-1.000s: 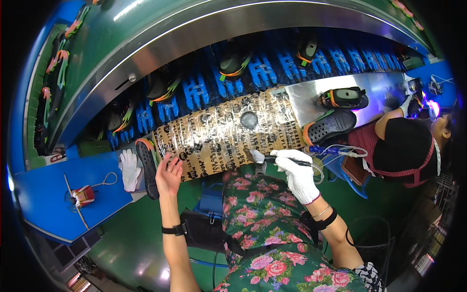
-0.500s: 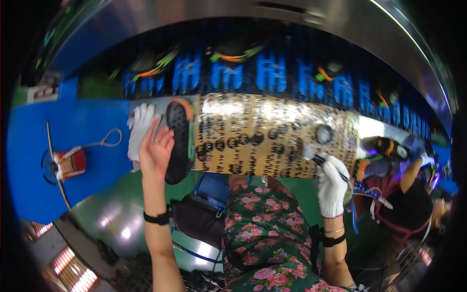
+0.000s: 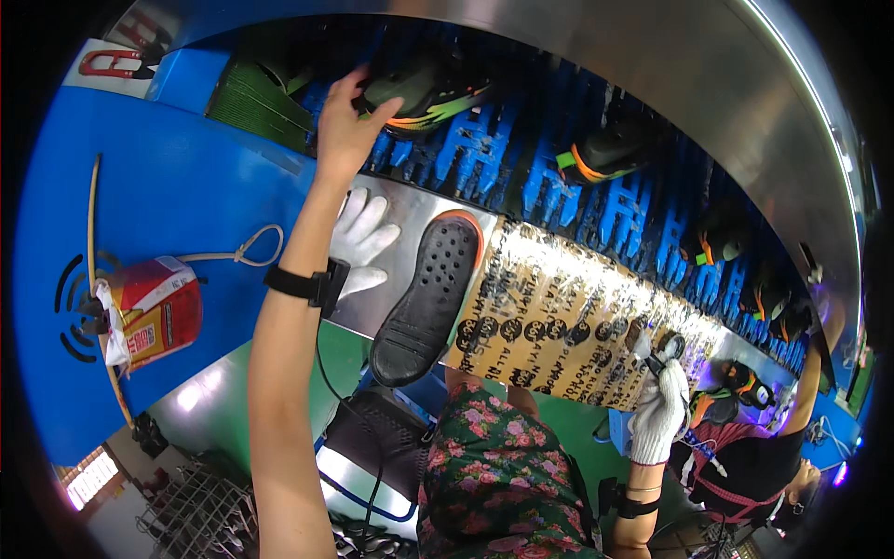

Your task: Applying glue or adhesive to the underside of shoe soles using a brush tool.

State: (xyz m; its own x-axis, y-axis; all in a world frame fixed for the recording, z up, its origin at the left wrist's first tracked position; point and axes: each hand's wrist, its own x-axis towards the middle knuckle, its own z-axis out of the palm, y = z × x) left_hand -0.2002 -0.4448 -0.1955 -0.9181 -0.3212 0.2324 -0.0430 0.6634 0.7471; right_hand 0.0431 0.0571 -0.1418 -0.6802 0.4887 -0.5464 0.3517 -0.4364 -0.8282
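Note:
My bare left hand (image 3: 350, 130) reaches over the rack of blue supports, its thumb and fingers apart at the near end of a dark shoe (image 3: 419, 98) with a green and orange edge. Whether it touches the shoe is hard to tell. In a white glove, my right hand (image 3: 659, 410) is closed around a brush (image 3: 652, 358), its pale tip close to a small round dish (image 3: 671, 346). Between my hands lies a black shoe sole (image 3: 433, 289) with rows of holes and an orange rim. An unworn white glove (image 3: 358, 238) rests beside it, partly behind my left forearm.
Printed brown tape (image 3: 540, 326) covers the work surface. Several more shoes, one of them a dark shoe (image 3: 605, 154), sit along the rack. A red packet (image 3: 163, 312) and a looped cord (image 3: 256, 250) are at left. Red-handled snips (image 3: 112, 63) lie far left. A co-worker (image 3: 754, 456) works at right.
My left hand has moved up and away from beside the sole to a shoe on the rack. My right hand still holds the brush, now by the dish. The view has turned.

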